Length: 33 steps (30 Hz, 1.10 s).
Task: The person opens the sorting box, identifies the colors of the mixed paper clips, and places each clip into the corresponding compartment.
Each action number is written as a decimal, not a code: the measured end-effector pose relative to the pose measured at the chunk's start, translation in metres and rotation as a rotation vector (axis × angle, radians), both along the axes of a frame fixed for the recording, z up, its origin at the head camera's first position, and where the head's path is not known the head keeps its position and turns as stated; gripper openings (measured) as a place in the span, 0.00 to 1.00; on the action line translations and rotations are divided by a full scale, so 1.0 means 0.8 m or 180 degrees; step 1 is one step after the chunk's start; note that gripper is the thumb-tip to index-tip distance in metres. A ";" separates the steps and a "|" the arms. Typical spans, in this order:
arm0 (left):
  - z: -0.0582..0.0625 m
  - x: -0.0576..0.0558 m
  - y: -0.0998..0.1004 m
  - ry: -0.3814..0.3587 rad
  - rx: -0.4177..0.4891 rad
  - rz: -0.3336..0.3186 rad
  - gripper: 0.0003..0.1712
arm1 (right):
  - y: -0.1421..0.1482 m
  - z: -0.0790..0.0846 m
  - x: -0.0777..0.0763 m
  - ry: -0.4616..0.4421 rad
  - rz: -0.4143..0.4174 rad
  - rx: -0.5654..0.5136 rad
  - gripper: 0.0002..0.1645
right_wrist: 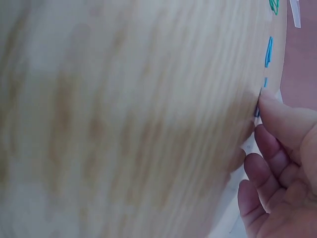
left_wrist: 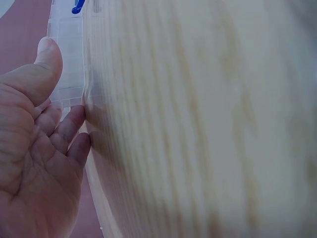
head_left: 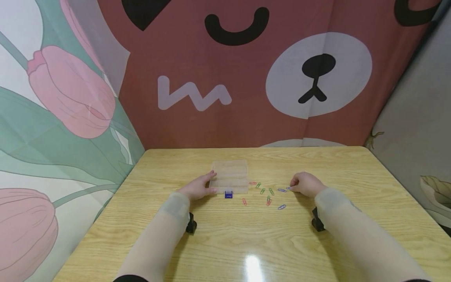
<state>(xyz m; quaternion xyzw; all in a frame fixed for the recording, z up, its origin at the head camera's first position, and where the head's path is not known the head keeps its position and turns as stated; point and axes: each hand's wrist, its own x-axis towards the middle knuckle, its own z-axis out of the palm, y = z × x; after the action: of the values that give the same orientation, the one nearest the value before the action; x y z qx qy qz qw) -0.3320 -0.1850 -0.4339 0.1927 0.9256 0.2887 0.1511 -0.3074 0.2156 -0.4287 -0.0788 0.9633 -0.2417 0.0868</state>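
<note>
A clear plastic box (head_left: 230, 172) with a blue latch (head_left: 228, 194) at its front lies on the wooden table. My left hand (head_left: 197, 188) rests at its left side with fingers spread, the thumb by the front corner; the left wrist view shows the thumb (left_wrist: 47, 64) overlapping the box wall (left_wrist: 69, 54). To the right, my right hand (head_left: 307, 184) has its thumb and fingertips down at the tabletop, pinching a blue paper clip (head_left: 288, 188). Another blue paper clip (head_left: 282, 190) lies just left of it. The right wrist view shows blue under the thumb (right_wrist: 277, 111).
Several green paper clips (head_left: 262, 191) and red ones (head_left: 244, 201) are scattered between the box and my right hand. One more blue clip (head_left: 282, 206) lies nearer to me. Printed cloth (head_left: 225, 125) hangs behind the table's far edge.
</note>
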 end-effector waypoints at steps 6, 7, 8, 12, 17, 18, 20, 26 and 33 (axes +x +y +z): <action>0.001 0.001 0.002 -0.0014 -0.0020 0.0037 0.40 | 0.003 -0.010 0.000 0.0013 -0.0232 -0.0217 0.07; 0.002 0.001 0.002 -0.0018 -0.0020 0.0042 0.40 | 0.003 -0.011 0.000 0.0005 -0.0270 -0.0247 0.07; 0.002 0.001 0.002 -0.0024 -0.0021 0.0046 0.40 | 0.003 -0.012 0.001 -0.0007 -0.0306 -0.0267 0.06; 0.002 0.000 0.002 -0.0049 -0.0005 0.0049 0.40 | 0.003 -0.011 0.002 -0.0056 -0.0356 -0.0286 0.07; 0.001 0.001 0.001 -0.0064 -0.0012 0.0044 0.40 | 0.002 -0.007 0.006 -0.0073 -0.0294 -0.0227 0.08; 0.001 0.000 0.001 -0.0062 -0.0015 0.0043 0.40 | 0.002 -0.007 0.006 -0.0067 -0.0278 -0.0219 0.09; 0.001 0.000 0.001 -0.0052 -0.0030 0.0040 0.40 | 0.003 -0.008 0.006 -0.0051 -0.0251 -0.0215 0.09; -0.001 -0.002 0.001 -0.0020 -0.0067 0.0027 0.40 | 0.005 -0.010 0.002 -0.0042 -0.0274 -0.0408 0.10; -0.003 -0.005 0.000 -0.0035 -0.0051 0.0053 0.40 | -0.018 0.004 -0.006 0.0073 -0.0208 -0.0709 0.07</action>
<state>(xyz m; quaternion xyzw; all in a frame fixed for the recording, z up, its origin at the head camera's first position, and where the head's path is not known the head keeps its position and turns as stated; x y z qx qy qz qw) -0.3363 -0.1848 -0.4362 0.1822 0.9286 0.2836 0.1554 -0.3118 0.2010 -0.4253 -0.0592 0.9334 -0.3490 0.0585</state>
